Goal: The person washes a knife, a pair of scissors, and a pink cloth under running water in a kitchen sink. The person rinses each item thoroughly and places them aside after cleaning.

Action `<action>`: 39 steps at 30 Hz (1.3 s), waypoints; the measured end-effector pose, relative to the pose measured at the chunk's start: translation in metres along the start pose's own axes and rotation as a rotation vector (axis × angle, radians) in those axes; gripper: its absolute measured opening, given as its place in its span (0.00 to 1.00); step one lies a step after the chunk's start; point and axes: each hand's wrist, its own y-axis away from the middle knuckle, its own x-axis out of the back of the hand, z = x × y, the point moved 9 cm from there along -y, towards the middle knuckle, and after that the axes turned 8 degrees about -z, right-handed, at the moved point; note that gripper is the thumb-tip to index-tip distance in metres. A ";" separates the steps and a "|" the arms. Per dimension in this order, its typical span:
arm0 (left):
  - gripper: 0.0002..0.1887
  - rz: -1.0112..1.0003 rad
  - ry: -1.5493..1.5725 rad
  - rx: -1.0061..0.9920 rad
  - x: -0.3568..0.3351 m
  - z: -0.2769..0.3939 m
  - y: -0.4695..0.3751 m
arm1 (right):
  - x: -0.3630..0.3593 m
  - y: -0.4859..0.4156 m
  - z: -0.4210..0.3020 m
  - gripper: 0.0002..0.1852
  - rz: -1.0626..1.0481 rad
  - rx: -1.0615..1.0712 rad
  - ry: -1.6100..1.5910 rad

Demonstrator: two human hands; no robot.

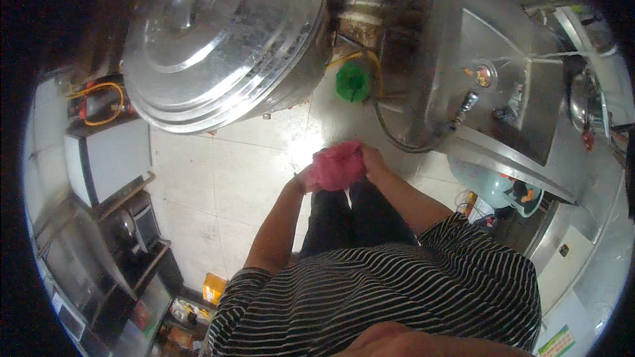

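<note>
A bunched pink cloth (339,166) is held between my two hands, in front of my dark trousers. My left hand (307,181) grips its left side, and my right hand (373,162) has hold of its right side. The cloth covers some of the fingers. Pale floor tiles (238,173) lie below, with a bright reflection just past the cloth.
A large lidded metal pot (223,44) stands ahead on the left. To the right, a stainless steel sink (496,124) has food scraps at its drain (483,75). A green plastic item (353,82) and a dark hose (392,134) are between them. A white cabinet (111,158) stands left.
</note>
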 end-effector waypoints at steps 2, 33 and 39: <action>0.27 -0.135 -0.496 0.044 0.069 -0.027 -0.013 | 0.010 -0.026 -0.006 0.22 0.159 0.000 0.125; 0.15 0.184 -0.040 -0.563 0.122 0.116 -0.249 | 0.044 -0.242 -0.100 0.32 0.155 1.102 1.284; 0.11 0.046 0.312 -0.287 0.127 0.088 -0.251 | 0.021 -0.231 -0.110 0.30 0.231 1.142 1.599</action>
